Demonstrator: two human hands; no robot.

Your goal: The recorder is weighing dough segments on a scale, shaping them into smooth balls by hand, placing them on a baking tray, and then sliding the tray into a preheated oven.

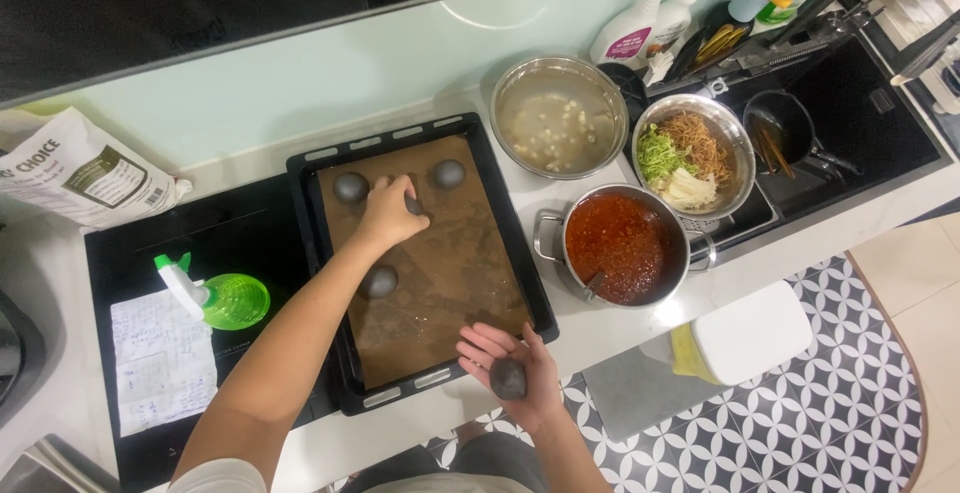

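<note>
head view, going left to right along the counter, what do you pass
white flour bag → green spray bottle → black baking tray with dark dough balls, left hand over it → pot of red sauce → bowl of noodles and greens → black sink

Home kitchen, sink (880,123) (dark), pots (625,243)
</note>
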